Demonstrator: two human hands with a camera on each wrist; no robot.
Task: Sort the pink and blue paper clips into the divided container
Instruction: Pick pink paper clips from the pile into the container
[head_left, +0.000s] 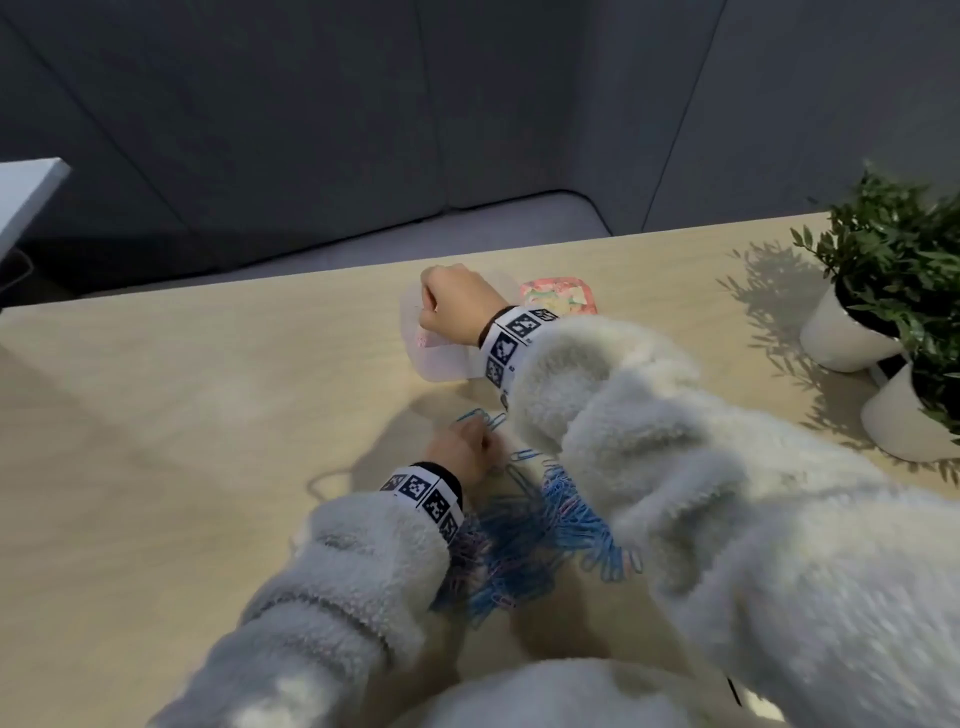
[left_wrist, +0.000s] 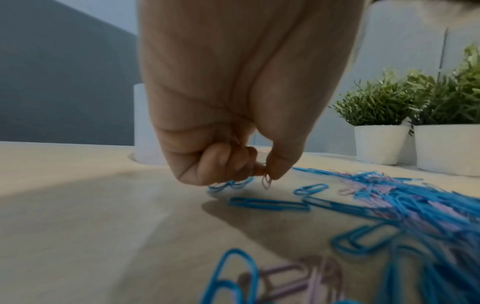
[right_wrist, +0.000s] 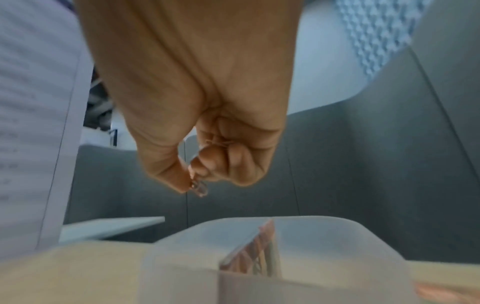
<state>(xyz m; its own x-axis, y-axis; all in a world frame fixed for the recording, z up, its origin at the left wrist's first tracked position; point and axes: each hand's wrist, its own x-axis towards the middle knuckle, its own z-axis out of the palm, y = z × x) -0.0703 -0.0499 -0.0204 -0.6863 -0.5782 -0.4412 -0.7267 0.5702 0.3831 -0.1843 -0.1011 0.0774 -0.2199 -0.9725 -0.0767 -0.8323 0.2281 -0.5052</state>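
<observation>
A heap of blue and pink paper clips (head_left: 540, 525) (left_wrist: 405, 197) lies on the wooden table near me. My left hand (head_left: 462, 449) (left_wrist: 262, 172) hovers at the heap's far edge and pinches a pink paper clip (left_wrist: 267, 182) between thumb and forefinger. The translucent divided container (head_left: 441, 356) (right_wrist: 259, 238) stands farther back, with pink clips (right_wrist: 259, 242) in one compartment. My right hand (head_left: 452, 301) (right_wrist: 193, 183) hangs over the container, fingers curled, pinching a small pale clip (right_wrist: 200, 188).
A pink patterned lid (head_left: 558, 296) lies just right of the container. Two potted plants in white pots (head_left: 852, 332) (left_wrist: 381, 142) stand at the table's right side. The far table edge (head_left: 311, 270) meets a grey seat. Loose blue clips (left_wrist: 267, 203) lie beside the heap.
</observation>
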